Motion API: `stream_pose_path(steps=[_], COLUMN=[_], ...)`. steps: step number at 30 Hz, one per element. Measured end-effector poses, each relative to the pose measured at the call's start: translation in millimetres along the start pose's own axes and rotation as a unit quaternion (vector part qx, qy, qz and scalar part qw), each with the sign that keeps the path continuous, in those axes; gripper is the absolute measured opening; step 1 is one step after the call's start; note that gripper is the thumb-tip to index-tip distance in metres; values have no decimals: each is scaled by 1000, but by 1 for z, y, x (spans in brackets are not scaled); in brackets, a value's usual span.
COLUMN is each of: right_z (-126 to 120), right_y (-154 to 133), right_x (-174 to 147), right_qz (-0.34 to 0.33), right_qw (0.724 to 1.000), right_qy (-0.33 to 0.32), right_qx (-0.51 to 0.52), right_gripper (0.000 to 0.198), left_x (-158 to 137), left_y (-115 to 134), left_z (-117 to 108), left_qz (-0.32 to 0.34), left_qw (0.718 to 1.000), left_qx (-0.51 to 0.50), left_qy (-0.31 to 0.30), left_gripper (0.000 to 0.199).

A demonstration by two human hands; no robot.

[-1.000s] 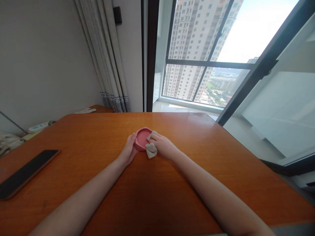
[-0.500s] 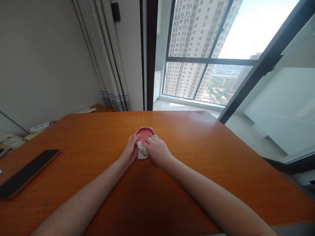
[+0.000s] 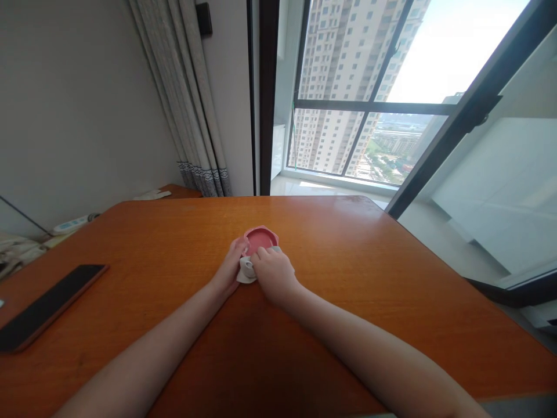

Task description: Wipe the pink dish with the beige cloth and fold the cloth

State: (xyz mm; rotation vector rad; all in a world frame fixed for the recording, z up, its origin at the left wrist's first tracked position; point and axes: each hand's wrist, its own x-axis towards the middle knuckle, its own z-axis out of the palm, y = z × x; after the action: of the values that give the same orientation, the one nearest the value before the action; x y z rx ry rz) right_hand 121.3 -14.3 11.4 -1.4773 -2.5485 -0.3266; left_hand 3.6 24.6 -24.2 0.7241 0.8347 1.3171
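Note:
A shallow pink dish point(image 3: 261, 238) with an angular rim is held tilted above the wooden table, its inside facing me. My left hand point(image 3: 231, 261) is closed on its left edge, fingers and thumb at the rim. Bunched in my closed right hand point(image 3: 275, 271) is a whitish cloth point(image 3: 247, 270), pressed against the dish's lower right side. Part of the cloth hangs below the dish between both hands. The right fingertips are partly hidden in the cloth's folds.
The brown wooden table point(image 3: 174, 232) spreads around my arms. A dark flat rectangular slab with a reddish edge point(image 3: 47, 307) lies at the left. A white power strip point(image 3: 72, 225) is beyond the left edge. A grey curtain point(image 3: 183, 104) and a large window point(image 3: 369, 107) stand behind.
The pink dish has shifted slightly right and turned a little. My right hand has moved slightly down with the cloth, and the cloth's hanging part has swung left.

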Motion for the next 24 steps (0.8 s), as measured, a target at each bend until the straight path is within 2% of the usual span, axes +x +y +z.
stream_pose_path(steps=[3,5,8,13,17,20,24], right_z=[-13,-22,-28,-21,-14,-13,-15], right_y=[18,26,23,1,-10,-11,7], right_x=[-3,-6,-8,-7,-6,-6,-4], right_qz=[-92,-119,-71,-19,25,-12,-95], right_qw=[996,993,997,999,999,1000,995], right_qy=[-12,-10,-19,-31,-25,-14,21], right_qx=[-9,-19,-21,-5,1,11,-4], right_gripper=[13,14,15,17,18,17,15], left_x=[0,1,3,3,-1,-4,-4], left_y=[6,10,13,8,1,-1,8], left_z=[1,0,-4,-3,4,7,5], left_qz=[-8,-20,-40,-24,53,84,29], left_qw=[1000,998,996,999,998,992,998], left_qx=[-8,-17,-1,-2,39,91,55], left_qy=[-22,-48,-75,-28,8,34,-4], left_gripper=[29,34,39,35,29,26,31])
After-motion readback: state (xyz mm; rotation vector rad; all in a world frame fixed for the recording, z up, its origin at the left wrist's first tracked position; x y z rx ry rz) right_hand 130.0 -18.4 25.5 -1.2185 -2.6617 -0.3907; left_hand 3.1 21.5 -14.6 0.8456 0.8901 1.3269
